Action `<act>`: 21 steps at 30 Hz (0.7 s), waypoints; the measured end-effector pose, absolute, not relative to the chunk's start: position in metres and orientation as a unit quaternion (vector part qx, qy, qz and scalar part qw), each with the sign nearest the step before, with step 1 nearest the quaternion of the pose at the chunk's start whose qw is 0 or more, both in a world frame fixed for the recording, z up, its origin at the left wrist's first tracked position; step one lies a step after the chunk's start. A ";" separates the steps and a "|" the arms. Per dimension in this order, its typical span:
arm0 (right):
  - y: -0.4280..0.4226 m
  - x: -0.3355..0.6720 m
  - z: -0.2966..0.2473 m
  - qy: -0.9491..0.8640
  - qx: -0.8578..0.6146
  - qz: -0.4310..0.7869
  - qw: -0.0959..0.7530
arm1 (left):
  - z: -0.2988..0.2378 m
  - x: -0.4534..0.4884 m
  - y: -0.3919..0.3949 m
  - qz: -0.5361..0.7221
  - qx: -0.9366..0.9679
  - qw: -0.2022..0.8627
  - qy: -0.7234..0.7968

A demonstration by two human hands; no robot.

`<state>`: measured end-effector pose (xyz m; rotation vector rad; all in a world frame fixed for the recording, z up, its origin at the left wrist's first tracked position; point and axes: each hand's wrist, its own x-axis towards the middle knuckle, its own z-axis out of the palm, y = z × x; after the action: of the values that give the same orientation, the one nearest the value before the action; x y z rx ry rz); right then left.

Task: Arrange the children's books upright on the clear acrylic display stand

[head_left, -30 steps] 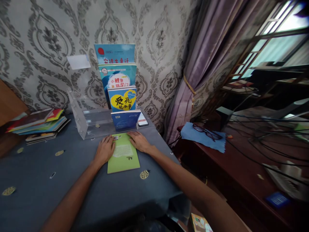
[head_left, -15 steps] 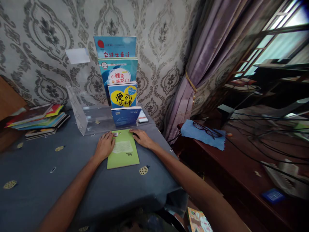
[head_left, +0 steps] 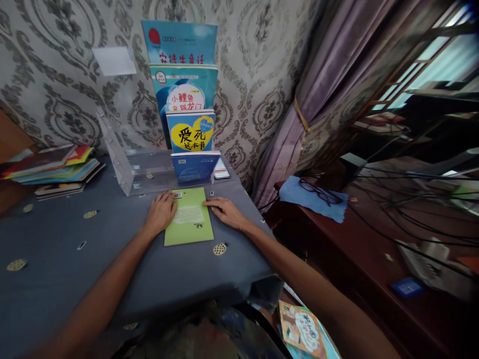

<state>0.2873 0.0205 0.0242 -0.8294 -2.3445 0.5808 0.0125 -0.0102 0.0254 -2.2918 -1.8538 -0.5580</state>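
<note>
A thin green booklet (head_left: 189,224) is pressed flat on the blue tabletop (head_left: 112,259), just before a clear rack (head_left: 127,172) of books. The left hand (head_left: 160,213) and right hand (head_left: 225,212) are laid on its side edges, fingers outstretched, nothing gripped. To be lifted, the plain cover with its pale text panel would likely need a fingertip slid under one edge.

A green booklet (head_left: 189,218) lay flat near the table's (head_left: 56,279) far edge, before a clear rack (head_left: 127,169) of books; left hand (head_left: 160,213) and right hand (head_left: 224,210) rested open-palmed on its two side edges.
</note>
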 end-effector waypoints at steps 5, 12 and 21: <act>-0.002 0.294 0.026 -0.876 -0.307 0.238 0.287 | 0.025 0.012 -0.009 -0.186 -0.764 0.065 -0.615; -0.037 0.305 0.028 -0.885 -0.295 0.231 0.278 | 0.030 0.013 -0.011 -0.178 -0.760 0.055 -0.623; -0.080 0.316 0.032 -0.901 -0.261 0.216 0.272 | 0.033 0.014 -0.012 -0.158 -0.761 0.049 -0.627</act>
<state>0.3161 -0.0801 0.0320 -0.7033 -2.4255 0.5802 0.0142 -0.0118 0.0325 -2.3198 -1.9109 -0.4816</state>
